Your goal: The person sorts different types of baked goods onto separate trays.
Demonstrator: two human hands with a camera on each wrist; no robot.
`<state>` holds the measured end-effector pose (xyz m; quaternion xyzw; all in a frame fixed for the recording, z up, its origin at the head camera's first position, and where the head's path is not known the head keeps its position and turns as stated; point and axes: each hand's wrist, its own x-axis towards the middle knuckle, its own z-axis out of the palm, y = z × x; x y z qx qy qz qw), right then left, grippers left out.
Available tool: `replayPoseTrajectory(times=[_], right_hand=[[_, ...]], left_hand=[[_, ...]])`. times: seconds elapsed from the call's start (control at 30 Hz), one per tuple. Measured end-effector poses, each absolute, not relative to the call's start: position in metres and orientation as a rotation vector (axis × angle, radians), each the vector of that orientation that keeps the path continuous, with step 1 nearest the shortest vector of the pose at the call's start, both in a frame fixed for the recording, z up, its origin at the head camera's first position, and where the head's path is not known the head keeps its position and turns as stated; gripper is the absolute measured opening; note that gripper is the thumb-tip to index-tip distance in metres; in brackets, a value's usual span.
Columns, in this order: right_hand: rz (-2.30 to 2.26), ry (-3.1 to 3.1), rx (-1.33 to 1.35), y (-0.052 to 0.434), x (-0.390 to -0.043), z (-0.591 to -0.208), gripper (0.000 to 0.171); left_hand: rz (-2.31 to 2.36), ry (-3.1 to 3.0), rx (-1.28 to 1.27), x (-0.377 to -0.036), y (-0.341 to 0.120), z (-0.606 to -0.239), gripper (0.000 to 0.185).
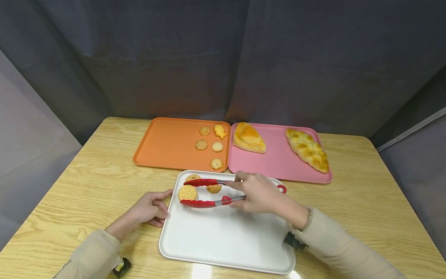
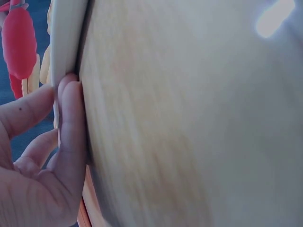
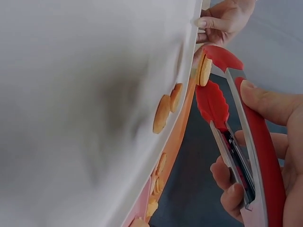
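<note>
My right hand point(image 1: 259, 192) grips red-and-steel tongs point(image 3: 260, 146) over the upper part of the white tray point(image 1: 226, 240). Between the red tong tips sits a round, dotted sandwich biscuit point(image 1: 187, 193). Whether both tips squeeze it I cannot tell. Two more cookies are on the tray near the tongs: one point(image 1: 193, 178) partly behind the upper tip, another point(image 1: 214, 188) to its right. At the tray's left edge, my left hand point(image 1: 151, 209) holds the rim, its bent fingers point(image 2: 71, 123) against the outer side in the left wrist view.
Behind the white tray stands an orange tray point(image 1: 167, 143) with several small cookies on its right side. A pink tray point(image 1: 275, 162) beside it bears a folded pastry point(image 1: 249, 138) and a braided loaf point(image 1: 307, 150). Dark curtain point(image 1: 223, 58) hangs behind the wooden table point(image 1: 366, 201).
</note>
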<state>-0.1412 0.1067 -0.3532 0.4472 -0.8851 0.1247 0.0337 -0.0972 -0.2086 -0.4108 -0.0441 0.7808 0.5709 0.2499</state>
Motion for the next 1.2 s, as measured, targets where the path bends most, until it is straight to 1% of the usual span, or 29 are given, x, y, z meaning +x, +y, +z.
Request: replayPoseTrajectory(times=[0.73, 1.2], right_hand=[[0.465, -2.706, 1.226, 0.110, -0.165, -0.338, 0.055], [0.506, -2.740, 1.171, 0.105, -0.196, -0.338, 0.050]], left_hand=[[1.551, 2.132, -0.111, -0.099, -0.208, -0.410, 0.076], [1.565, 2.125, -0.106, -0.096, -0.209, -0.413, 0.076]])
